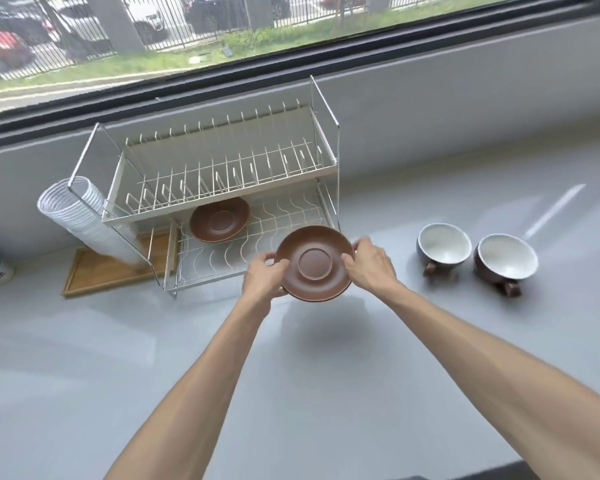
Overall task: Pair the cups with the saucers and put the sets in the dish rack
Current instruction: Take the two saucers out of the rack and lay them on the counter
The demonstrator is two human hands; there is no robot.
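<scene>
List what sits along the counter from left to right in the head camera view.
Stack of white cups → wooden tray → saucer in the rack → saucer held in both hands → blue-grey cup → brown cup.

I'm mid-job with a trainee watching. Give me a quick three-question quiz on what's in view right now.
1. True or false: both hands hold the brown saucer.
2. Where does the other saucer lie? A) top shelf of the dish rack B) bottom shelf C) on the counter
3. How many cups stand on the counter, and do any sit on a saucer?

Key:
1. True: left hand and right hand grip opposite edges.
2. B
3. Two, the blue cup and the brown cup; neither does.
</scene>
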